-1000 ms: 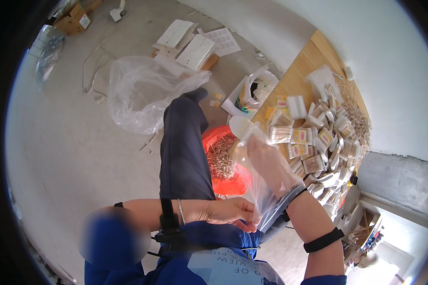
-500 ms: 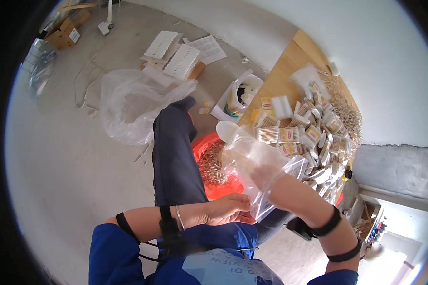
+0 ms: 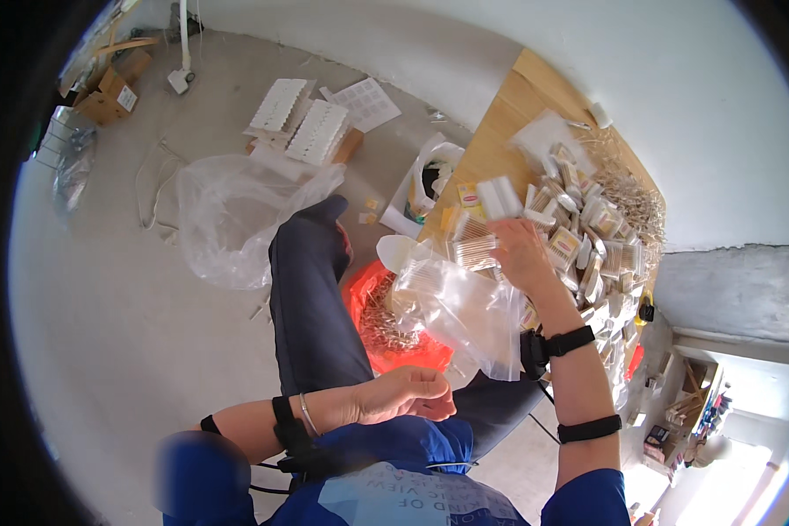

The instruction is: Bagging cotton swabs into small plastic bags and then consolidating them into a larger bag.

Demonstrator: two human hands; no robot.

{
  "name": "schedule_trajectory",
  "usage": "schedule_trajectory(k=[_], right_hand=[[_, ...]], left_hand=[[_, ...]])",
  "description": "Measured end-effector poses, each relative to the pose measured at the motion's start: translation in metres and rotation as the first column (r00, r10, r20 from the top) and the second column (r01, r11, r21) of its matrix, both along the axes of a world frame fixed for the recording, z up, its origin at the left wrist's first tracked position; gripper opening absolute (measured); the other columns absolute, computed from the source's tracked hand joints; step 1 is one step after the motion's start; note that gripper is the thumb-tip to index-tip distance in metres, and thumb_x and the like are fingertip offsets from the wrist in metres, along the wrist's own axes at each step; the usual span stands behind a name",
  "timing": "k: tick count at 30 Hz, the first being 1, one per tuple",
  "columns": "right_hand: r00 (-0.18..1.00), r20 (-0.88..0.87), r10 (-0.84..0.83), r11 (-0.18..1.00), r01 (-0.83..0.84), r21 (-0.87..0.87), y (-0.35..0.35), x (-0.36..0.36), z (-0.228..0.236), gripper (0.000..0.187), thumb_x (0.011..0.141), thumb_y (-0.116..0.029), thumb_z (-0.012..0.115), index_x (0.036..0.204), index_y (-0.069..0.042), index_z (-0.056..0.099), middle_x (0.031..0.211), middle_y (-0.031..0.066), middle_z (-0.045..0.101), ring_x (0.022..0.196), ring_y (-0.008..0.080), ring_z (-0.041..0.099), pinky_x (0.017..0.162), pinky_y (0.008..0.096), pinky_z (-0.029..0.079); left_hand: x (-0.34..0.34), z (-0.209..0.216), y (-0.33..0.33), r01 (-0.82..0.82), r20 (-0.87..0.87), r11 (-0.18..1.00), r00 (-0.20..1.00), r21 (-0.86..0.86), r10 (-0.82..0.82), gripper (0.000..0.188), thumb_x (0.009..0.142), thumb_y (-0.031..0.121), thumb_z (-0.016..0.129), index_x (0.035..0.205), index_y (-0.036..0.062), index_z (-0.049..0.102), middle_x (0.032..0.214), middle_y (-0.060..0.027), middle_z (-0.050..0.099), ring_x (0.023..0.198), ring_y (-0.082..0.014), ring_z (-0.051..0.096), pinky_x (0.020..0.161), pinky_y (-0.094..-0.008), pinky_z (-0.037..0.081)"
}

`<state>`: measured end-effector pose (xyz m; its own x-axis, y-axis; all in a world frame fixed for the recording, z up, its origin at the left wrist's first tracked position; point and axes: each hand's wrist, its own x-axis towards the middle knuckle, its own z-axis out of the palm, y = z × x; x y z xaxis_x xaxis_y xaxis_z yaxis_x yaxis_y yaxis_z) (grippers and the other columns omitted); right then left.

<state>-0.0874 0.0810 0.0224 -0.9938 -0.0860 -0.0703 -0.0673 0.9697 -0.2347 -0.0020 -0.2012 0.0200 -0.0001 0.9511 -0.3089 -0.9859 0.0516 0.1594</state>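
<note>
My right hand [image 3: 526, 256] is over the near side of a heap of clear packs of swabs [image 3: 583, 245] with thin wooden sticks, some with yellow labels. Its fingers are apart and bent down at a pack of sticks [image 3: 475, 252]; no firm hold shows. Below that hand, a large clear plastic bag [image 3: 473, 302] rests slantwise between the table edge and my lap, its mouth end toward me, with some sticks showing at its far end. My left hand [image 3: 408, 394] hovers above my lap, fingers curled in, with nothing visible in them.
A red plastic bag [image 3: 443, 355] of loose sticks sits beside my leg. The wooden table [image 3: 491, 114] also bears loose sticks [image 3: 631, 197]. On the floor are a crumpled clear bag [image 3: 237, 228], a white lined bin [image 3: 451, 153], white trays [image 3: 318, 131] and a cardboard box [image 3: 110, 96].
My right hand has come out of the clear bag and moved up to the packs on the table. My left hand has let go of the bag's edge.
</note>
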Motion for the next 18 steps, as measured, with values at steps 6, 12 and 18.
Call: schedule_trajectory(k=[6,12,18], right_hand=[[0.990,0.144,-0.010,0.983,0.036,-0.178,0.010,-0.022,0.030,0.040,0.069,-0.005,0.070,0.108,-0.007,0.064,0.106,0.0098,0.062,0.110,0.0283,0.049,0.097,0.0399,0.039],[0.970,0.156,0.185,0.979,-0.196,0.059,-0.001,-0.026,0.016,0.055,0.061,-0.017,0.078,0.112,-0.009,0.059,0.103,0.0074,0.060,0.108,0.0280,0.051,0.094,0.0414,0.041],[0.956,0.117,0.270,0.942,-0.287,0.173,-0.001,-0.016,-0.013,0.061,0.056,-0.017,0.079,0.113,-0.012,0.057,0.103,0.0068,0.056,0.107,0.0273,0.049,0.092,0.0408,0.040]], left_hand=[[-0.005,0.003,-0.001,0.060,-0.229,0.988,0.969,-0.140,-0.092,0.022,0.091,0.028,0.060,0.091,0.0069,0.056,0.096,-0.0061,0.061,0.093,-0.0145,0.060,0.090,-0.0305,0.048],[-0.014,-0.007,0.003,-0.007,-0.250,0.974,0.967,-0.226,-0.051,0.028,0.088,0.031,0.064,0.086,0.0071,0.051,0.085,-0.0049,0.058,0.076,-0.0099,0.055,0.075,-0.0255,0.048],[-0.007,-0.018,0.001,0.008,-0.254,0.971,0.965,-0.241,-0.071,0.022,0.088,0.025,0.065,0.088,0.0065,0.054,0.089,-0.0054,0.060,0.087,-0.0138,0.061,0.084,-0.0266,0.050]])
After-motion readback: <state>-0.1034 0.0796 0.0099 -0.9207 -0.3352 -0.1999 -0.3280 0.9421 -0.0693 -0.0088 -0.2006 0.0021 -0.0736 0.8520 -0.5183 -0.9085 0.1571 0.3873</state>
